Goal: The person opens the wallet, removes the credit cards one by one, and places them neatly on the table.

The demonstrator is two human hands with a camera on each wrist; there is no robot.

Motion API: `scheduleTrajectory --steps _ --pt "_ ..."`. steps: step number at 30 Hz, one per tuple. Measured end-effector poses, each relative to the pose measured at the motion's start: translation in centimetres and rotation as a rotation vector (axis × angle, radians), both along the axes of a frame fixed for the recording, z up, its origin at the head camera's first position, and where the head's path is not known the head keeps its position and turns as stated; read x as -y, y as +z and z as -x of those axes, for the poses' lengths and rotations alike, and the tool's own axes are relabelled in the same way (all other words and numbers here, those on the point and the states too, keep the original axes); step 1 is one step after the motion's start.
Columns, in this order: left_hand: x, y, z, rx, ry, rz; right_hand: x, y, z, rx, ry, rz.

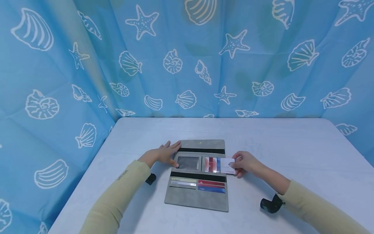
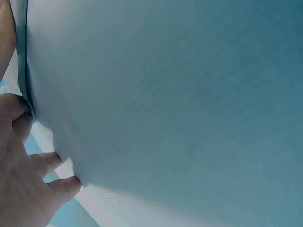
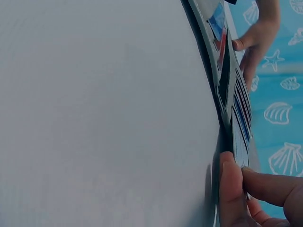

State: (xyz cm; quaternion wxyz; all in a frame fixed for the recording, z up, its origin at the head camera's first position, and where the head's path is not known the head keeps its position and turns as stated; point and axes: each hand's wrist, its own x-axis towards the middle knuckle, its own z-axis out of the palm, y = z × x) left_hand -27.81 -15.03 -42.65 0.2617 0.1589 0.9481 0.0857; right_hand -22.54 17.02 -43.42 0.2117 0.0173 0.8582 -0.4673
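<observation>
A grey wallet (image 1: pixel 196 199) lies unfolded on the white table, with cards in several of its slots. My right hand (image 1: pixel 245 164) pinches the outer end of a whitish card (image 1: pixel 226 165) that juts past the wallet's right edge in the middle section. In the right wrist view, thumb and fingers grip that card (image 3: pixel 240 149) from both faces. My left hand (image 1: pixel 166 154) rests with spread fingers on the wallet's upper left edge, its thumb beside the dark clear window (image 1: pixel 188 163). In the left wrist view, the fingertips (image 2: pixel 71 185) touch the tabletop.
Red and blue cards (image 1: pixel 211 186) and pale cards (image 1: pixel 183 182) sit in the lower slots. More striped cards (image 1: pixel 211 164) lie beside the pinched one. Behind the white table (image 1: pixel 292 146) hangs a blue curtain (image 1: pixel 204 48) printed with shells and starfish.
</observation>
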Motion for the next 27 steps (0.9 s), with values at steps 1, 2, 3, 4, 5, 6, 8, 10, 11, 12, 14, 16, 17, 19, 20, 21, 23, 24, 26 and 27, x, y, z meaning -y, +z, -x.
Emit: scheduleTrajectory --steps 1,2,3,4,5,6,8,10,11,12,14,16,17,19,20,21,23,24,26,27 --pt "0.0 0.0 0.0 0.000 -0.002 -0.001 -0.2 0.0 0.0 0.005 -0.005 0.001" --pt "0.0 0.0 0.0 -0.002 -0.004 -0.001 -0.4 0.0 -0.1 0.007 -0.004 -0.001" --pt "0.1 0.0 0.0 -0.003 -0.009 -0.003 -0.5 0.0 -0.1 0.008 -0.006 0.000" --pt "0.1 0.0 0.0 -0.004 -0.012 -0.005 -0.7 0.0 -0.2 0.004 -0.002 -0.001" --pt "0.1 0.0 0.0 -0.003 -0.014 -0.007 -0.9 0.0 -0.3 0.004 -0.005 0.001" --pt "0.1 0.0 -0.1 -0.002 -0.017 -0.009 -1.0 0.0 -0.3 0.004 -0.008 0.000" --pt "0.1 0.0 -0.1 0.000 -0.022 -0.011 -1.3 0.0 -0.5 -0.001 -0.010 -0.001" --pt "0.1 0.0 -0.1 0.002 -0.025 -0.013 -1.7 0.0 -0.5 0.001 -0.015 0.002" --pt "0.1 0.0 -0.1 0.003 -0.024 -0.011 -1.8 0.0 -0.6 0.003 -0.020 0.004" --pt "0.1 0.1 -0.1 0.003 -0.026 -0.009 -2.0 0.0 -0.6 0.005 -0.023 0.005" --pt "0.1 0.1 -0.1 0.003 -0.026 -0.003 -2.3 0.0 -0.7 0.011 -0.027 0.014" --pt "0.1 0.2 -0.1 -0.001 -0.028 -0.003 -2.7 0.0 -0.8 0.017 -0.031 0.028" --pt "0.1 0.2 -0.1 -0.002 -0.027 0.000 -2.9 0.0 -0.8 0.019 -0.031 0.035" --pt "0.2 0.1 -0.1 -0.005 -0.034 -0.001 -3.3 0.0 -0.9 0.026 -0.028 0.046" --pt "0.2 0.2 -0.1 -0.007 -0.035 -0.002 -3.5 0.0 -0.9 0.028 -0.028 0.049" --pt "0.2 0.1 -0.1 -0.008 -0.037 -0.004 -3.6 0.1 -0.9 0.031 -0.031 0.050" --pt "0.2 0.1 -0.1 -0.010 -0.039 -0.005 -4.1 0.2 -0.9 0.036 -0.035 0.052" --pt "0.3 0.1 -0.1 -0.010 -0.039 -0.007 -4.3 0.3 -0.9 0.039 -0.037 0.053" --pt "0.2 0.1 -0.1 -0.008 -0.032 -0.013 -4.8 0.5 -0.9 0.044 -0.042 0.059" --pt "0.2 0.1 -0.1 -0.006 -0.031 -0.014 -5.0 0.6 -0.9 0.048 -0.042 0.063"
